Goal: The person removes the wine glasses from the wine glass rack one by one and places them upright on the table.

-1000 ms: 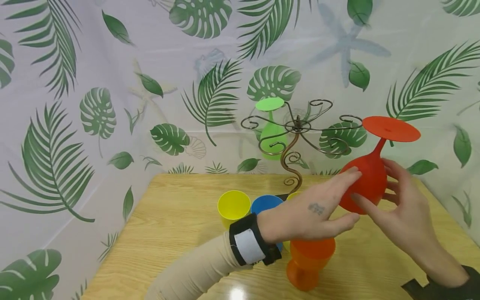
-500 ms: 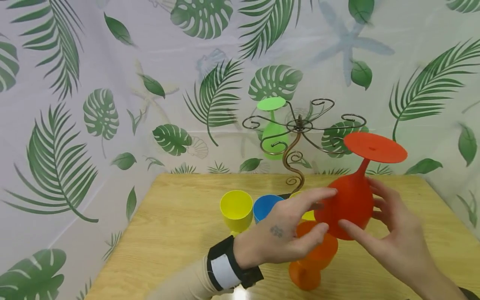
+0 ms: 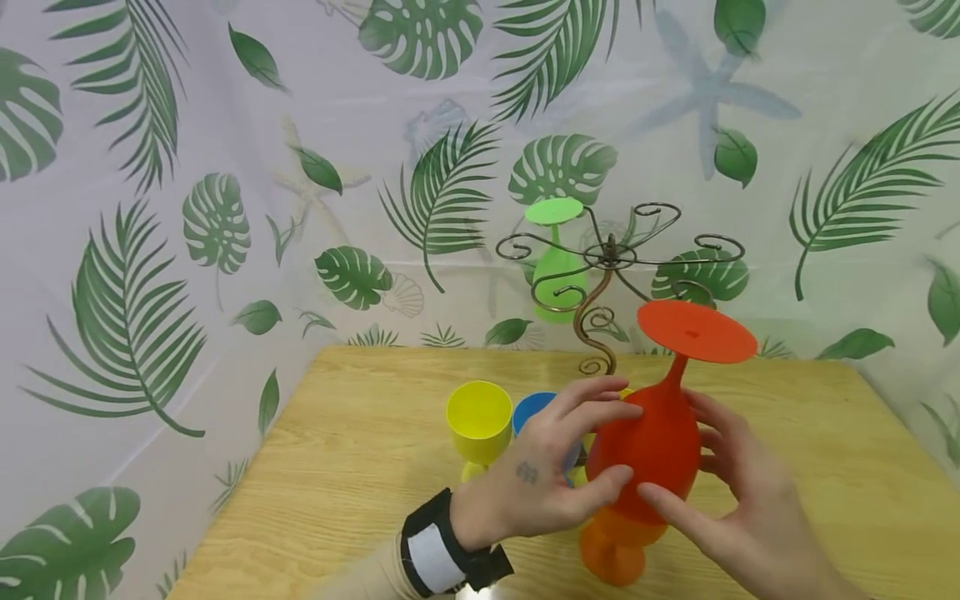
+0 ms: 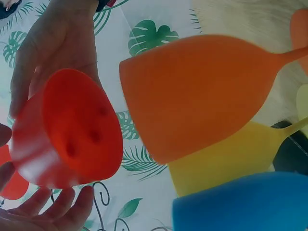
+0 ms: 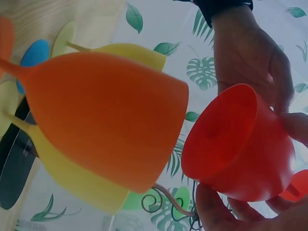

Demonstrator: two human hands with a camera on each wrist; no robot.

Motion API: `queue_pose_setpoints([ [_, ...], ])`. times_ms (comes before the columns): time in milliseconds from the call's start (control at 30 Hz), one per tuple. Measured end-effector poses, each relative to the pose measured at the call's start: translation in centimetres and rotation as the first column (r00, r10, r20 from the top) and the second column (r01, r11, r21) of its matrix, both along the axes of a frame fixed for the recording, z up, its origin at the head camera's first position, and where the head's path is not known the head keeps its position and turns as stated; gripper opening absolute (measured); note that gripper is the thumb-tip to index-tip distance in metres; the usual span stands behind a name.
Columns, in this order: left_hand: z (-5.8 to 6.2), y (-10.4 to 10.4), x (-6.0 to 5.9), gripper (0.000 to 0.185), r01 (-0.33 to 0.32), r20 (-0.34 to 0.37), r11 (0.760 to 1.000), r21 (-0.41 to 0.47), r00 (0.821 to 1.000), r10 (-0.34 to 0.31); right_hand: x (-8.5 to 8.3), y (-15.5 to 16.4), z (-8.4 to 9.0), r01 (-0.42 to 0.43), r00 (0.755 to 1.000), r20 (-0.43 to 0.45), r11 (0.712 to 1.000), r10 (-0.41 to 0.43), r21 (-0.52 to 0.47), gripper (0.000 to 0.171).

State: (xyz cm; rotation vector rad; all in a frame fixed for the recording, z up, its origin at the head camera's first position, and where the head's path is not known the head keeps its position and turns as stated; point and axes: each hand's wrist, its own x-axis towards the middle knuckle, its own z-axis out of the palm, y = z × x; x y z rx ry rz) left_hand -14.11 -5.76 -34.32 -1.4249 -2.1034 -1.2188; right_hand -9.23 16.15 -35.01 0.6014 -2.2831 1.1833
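A red goblet (image 3: 651, 446) is upside down in the air, its round foot (image 3: 697, 332) on top. My left hand (image 3: 592, 454) holds the bowl from the left with thumb and fingers around it. My right hand (image 3: 701, 467) holds it from the right. It hangs just over an upright orange goblet (image 3: 617, 546) on the table. In the left wrist view the red goblet's (image 4: 67, 130) open mouth faces the camera beside the orange goblet (image 4: 202, 91). In the right wrist view the red goblet (image 5: 238, 144) sits between both hands.
A yellow goblet (image 3: 478, 417) and a blue goblet (image 3: 534, 407) stand left of my hands on the wooden table (image 3: 360, 467). Behind stands a scrolled metal rack (image 3: 611, 258) with a green goblet (image 3: 555, 271) hanging from it. A leaf-print sheet covers the walls.
Both hands have brought the red goblet down and to the left, from beside the rack's right arm to just above the orange goblet.
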Motion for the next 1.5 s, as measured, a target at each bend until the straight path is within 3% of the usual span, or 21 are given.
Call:
queue_pose_setpoints([
  [167,-1.0,-0.6,0.4,0.051,0.023,0.040,0.999,0.038,0.999,-0.024,0.3,-0.7,-0.5,-0.009,0.999,0.043,1.000,0.009,-0.007,0.102],
  [500,-2.2,-1.9,1.2,0.054,0.075,0.078,0.989,0.124,0.993,-0.085,0.7,-1.8,-0.8,-0.031,0.999,0.015,0.995,0.030,0.095,0.106],
  [600,-2.2,-2.4,1.5,0.052,0.073,0.093,0.985,0.156,0.992,-0.088,0.7,-1.8,-0.8,-0.079,0.997,-0.002,0.989,0.080,0.125,0.102],
  [667,-2.2,-2.7,1.6,0.051,0.070,0.115,0.981,0.179,0.989,-0.092,0.6,-1.7,-0.8,-0.145,0.989,-0.010,0.982,0.148,0.123,0.090],
  [767,-2.1,-3.1,1.8,0.050,0.064,0.148,0.976,0.207,0.984,-0.096,0.0,-1.2,-0.8,-0.295,0.952,-0.066,0.953,0.299,0.069,0.070],
  [867,-1.9,-3.2,2.0,0.049,0.068,0.146,0.972,0.226,0.984,-0.103,-0.6,-0.7,-0.8,-0.385,0.910,-0.137,0.920,0.391,0.067,0.053],
  [967,-1.6,-3.1,2.4,0.049,0.075,0.179,0.967,0.244,0.976,-0.121,-0.9,-0.2,-0.7,-0.311,0.916,-0.207,0.934,0.344,0.177,0.040],
  [1033,-1.4,-3.1,2.8,0.049,0.073,0.222,0.966,0.250,0.966,-0.130,-1.0,0.0,-0.6,-0.239,0.918,-0.253,0.935,0.306,0.263,0.051],
  [1100,-1.2,-3.1,3.1,0.050,0.061,0.263,0.967,0.246,0.956,-0.128,-1.1,0.0,-0.5,-0.174,0.903,-0.324,0.929,0.283,0.326,0.060],
  [1200,-0.9,-3.1,3.5,0.049,0.048,0.298,0.968,0.247,0.947,-0.123,-1.3,-0.2,-0.4,-0.138,0.856,-0.421,0.917,0.301,0.374,0.062],
  [1400,-0.5,-3.5,3.5,0.045,0.021,0.329,0.968,0.248,0.938,-0.105,-1.3,-0.9,0.1,-0.130,0.744,-0.560,0.901,0.364,0.414,0.043],
  [1500,-0.4,-3.7,3.7,0.044,0.010,0.342,0.974,0.226,0.936,-0.089,-1.3,-1.1,0.3,-0.139,0.716,-0.583,0.897,0.383,0.419,0.039],
])
